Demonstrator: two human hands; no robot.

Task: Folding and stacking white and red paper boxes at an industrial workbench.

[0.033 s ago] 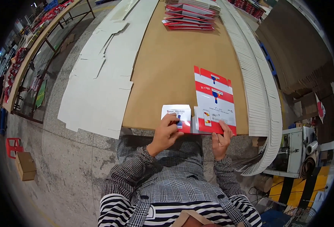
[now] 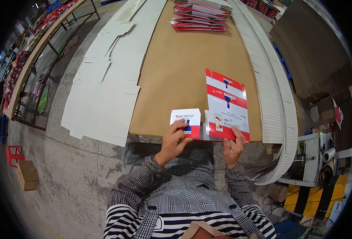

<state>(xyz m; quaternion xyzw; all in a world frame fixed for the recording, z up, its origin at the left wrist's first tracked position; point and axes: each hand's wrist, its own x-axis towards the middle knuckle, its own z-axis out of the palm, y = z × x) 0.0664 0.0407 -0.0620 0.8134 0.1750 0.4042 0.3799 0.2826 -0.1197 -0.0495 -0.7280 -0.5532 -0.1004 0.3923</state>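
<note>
A red and white printed carton (image 2: 228, 115) lies partly unfolded at the near edge of the brown table, its long panel stretching away from me. A smaller printed end panel (image 2: 184, 115) stands out at its left, with a gap between the two. My left hand (image 2: 174, 138) grips that end panel, thumb below and fingers curled over its face. At the carton's near right corner, my right hand (image 2: 233, 146) pinches the edge, with a finger lying on the printed face. The carton's underside is hidden.
A stack of folded red and white cartons (image 2: 200, 19) rests at the far end of the brown table (image 2: 184, 63). White cardboard sheets (image 2: 100, 79) lie on the left, overlapping white strips (image 2: 269, 91) on the right. A red stool (image 2: 14, 155) and brown box (image 2: 27, 175) stand on the floor.
The carton has shifted very slightly to the right, and its left end panel has tilted a little. Both hands keep their hold.
</note>
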